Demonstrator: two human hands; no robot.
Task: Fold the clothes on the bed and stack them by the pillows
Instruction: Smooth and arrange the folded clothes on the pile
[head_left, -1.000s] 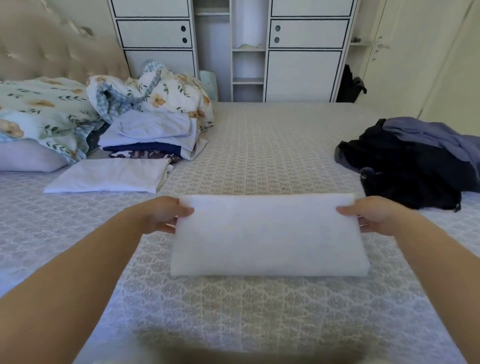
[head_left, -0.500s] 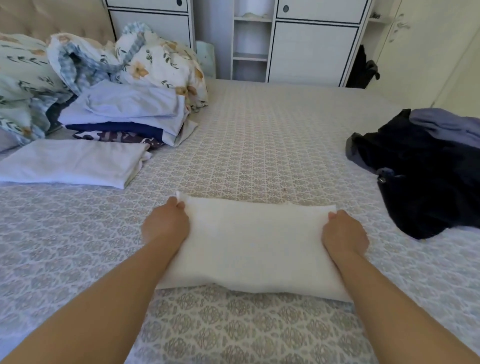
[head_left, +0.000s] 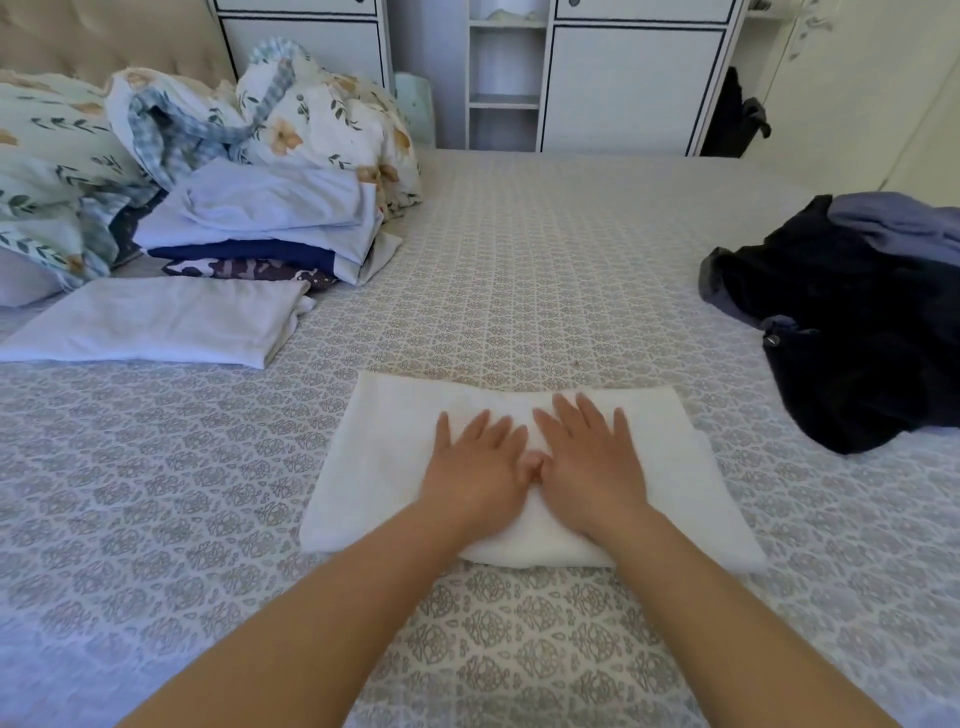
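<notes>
Your left hand (head_left: 475, 465) and right hand (head_left: 589, 462) lie flat, fingers straight, pressing the folded white cloth (head_left: 395, 447). It looks soft and floppy. Slide fingers under both short edges, outboard of your fingertips, to lift.

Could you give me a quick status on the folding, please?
Left hand and right hand flat on the folded white cloth. Dark clothes pile unfolded at right. Nothing in the way.
</notes>
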